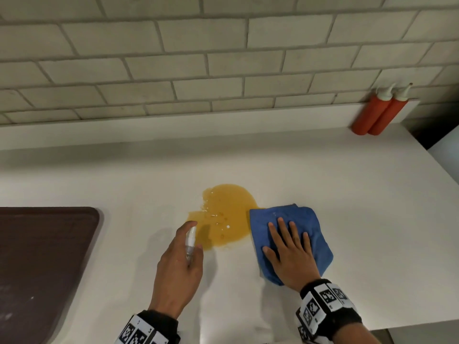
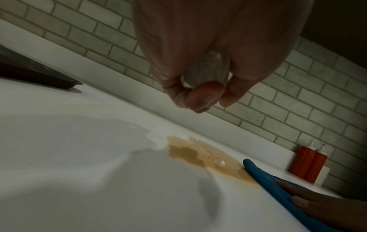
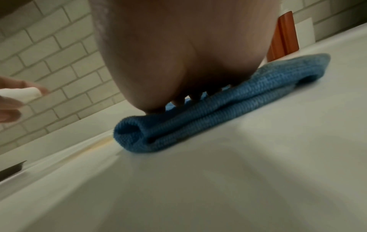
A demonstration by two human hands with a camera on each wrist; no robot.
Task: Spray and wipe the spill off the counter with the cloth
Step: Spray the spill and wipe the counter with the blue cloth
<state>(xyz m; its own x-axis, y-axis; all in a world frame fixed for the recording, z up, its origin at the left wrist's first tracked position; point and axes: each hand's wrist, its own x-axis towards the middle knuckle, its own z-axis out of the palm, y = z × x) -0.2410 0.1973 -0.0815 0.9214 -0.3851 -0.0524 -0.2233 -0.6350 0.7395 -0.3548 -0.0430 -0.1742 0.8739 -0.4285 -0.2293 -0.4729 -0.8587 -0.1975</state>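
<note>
An orange-yellow spill [image 1: 224, 216] spreads over the white counter [image 1: 347, 194], with small white droplets on it. My left hand [image 1: 180, 259] grips a small clear spray bottle [image 1: 190, 240], forefinger over its top, nozzle toward the spill's near left edge. From the left wrist view the bottle's base [image 2: 206, 71] shows between my curled fingers, above the spill [image 2: 204, 155]. A folded blue cloth [image 1: 298, 234] lies just right of the spill, its left edge touching it. My right hand [image 1: 289, 249] presses flat on the cloth [image 3: 228, 109], fingers straight.
A dark brown tray [image 1: 42, 269] lies at the counter's left. Two red squeeze bottles [image 1: 380, 112] stand at the back right against the tiled wall [image 1: 223, 58]. The counter's right edge drops off near the bottles.
</note>
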